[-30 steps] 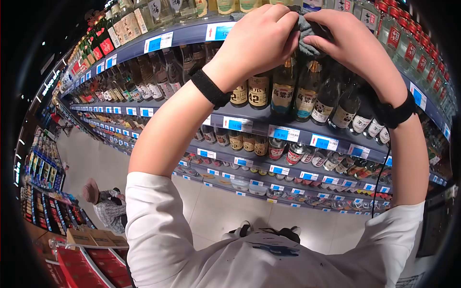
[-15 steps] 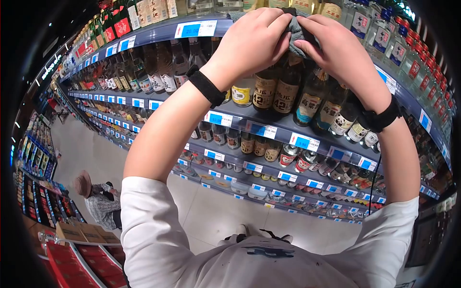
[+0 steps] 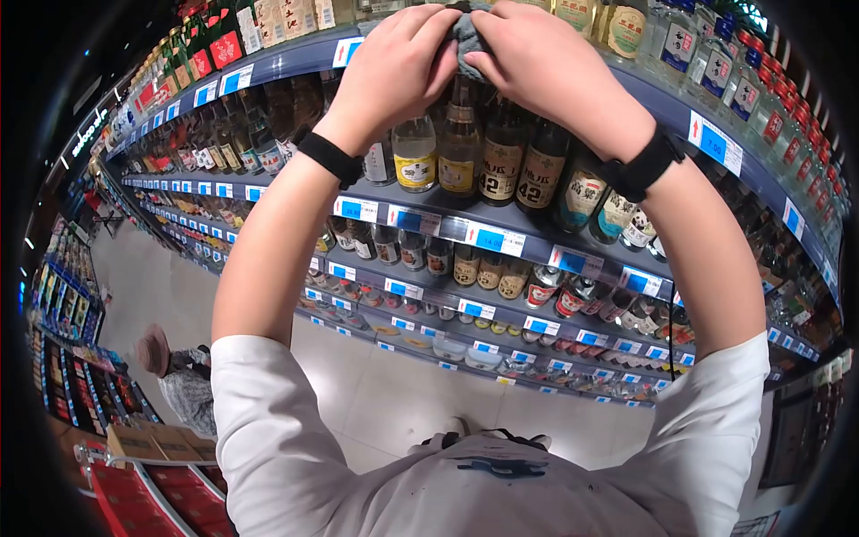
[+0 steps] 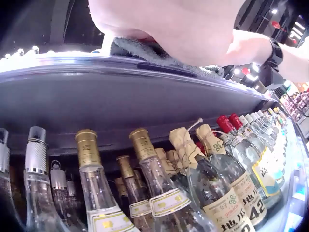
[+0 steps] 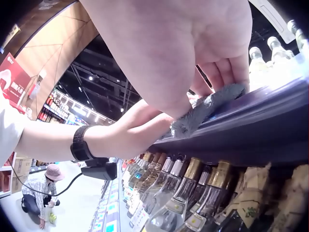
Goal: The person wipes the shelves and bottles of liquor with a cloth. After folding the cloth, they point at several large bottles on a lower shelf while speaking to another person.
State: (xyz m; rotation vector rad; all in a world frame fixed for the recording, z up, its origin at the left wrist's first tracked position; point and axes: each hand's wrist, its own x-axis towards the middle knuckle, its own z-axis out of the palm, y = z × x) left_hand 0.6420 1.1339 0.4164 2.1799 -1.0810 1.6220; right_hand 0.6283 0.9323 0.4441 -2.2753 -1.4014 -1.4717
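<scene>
Grey cloth (image 3: 465, 36) gripped by left hand (image 3: 394, 67) and right hand (image 3: 546, 63), fingers of both curled onto it. Cloth pressed on top shelf edge (image 3: 286, 63), directly between hands, above liquor bottles (image 3: 461, 152). Both hands equally near.

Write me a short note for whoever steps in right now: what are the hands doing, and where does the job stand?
Left hand: its grip is closed on the crumpled grey cloth, which lies against the dark upper shelf edge.
Right hand: grips the same cloth from the other side.
Below: brown glass bottles stand on the shelf beneath, untouched.
Done: cloth is at the shelf edge, both hands on it.
Left: how much is wiped cannot be told; probably rub on along the edge.
</scene>
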